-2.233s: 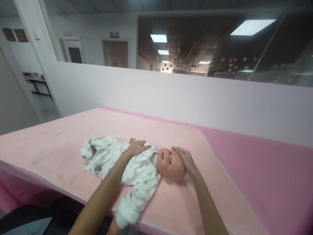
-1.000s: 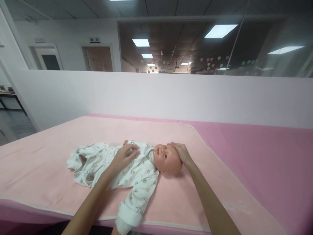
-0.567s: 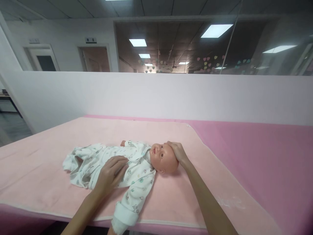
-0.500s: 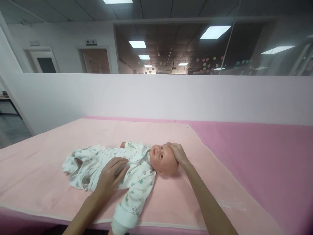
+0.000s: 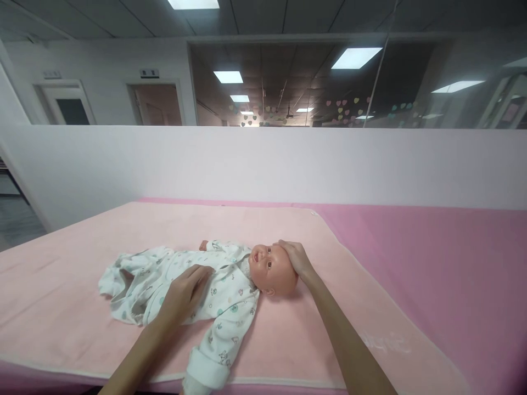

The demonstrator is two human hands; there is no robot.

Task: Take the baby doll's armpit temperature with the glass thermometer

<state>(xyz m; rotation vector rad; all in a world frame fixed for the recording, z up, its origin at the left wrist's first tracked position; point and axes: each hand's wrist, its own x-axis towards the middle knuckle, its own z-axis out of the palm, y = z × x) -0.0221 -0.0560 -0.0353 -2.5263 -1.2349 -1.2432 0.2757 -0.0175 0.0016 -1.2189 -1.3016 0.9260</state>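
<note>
- A baby doll with a smooth, hairless, plastic-looking head [image 5: 274, 273] lies on its back, the head toward the right of the view and the legs toward the left.
- It wears a white cotton-like outfit with small green and grey printed figures [image 5: 230, 291]; the cloth is rumpled and folded at the leg end.
- The doll's near sleeve [image 5: 206, 366] reaches out toward the front edge, its thick turned-back cuff at the border; the doll's far hand [image 5: 203, 245] pokes from the other sleeve.
- The person's left hand [image 5: 187, 291] rests on the doll's middle, fingers side by side and curving down onto the cloth; its underside is hidden, so whether its grip pinches any fabric cannot be told.
- The person's right hand [image 5: 293, 258] lies over the top of the doll's head, its grip unclosed, fingers extended along the crown toward the forehead.
- Beneath the doll spreads a pale pink mat with a light border [image 5: 74, 291], laid on a table with a deeper pink covering [image 5: 461, 269].
- Behind stands a low white wall [image 5: 288, 164], with glass above it bearing pastel heart-shaped stickers [image 5: 340, 110].
</note>
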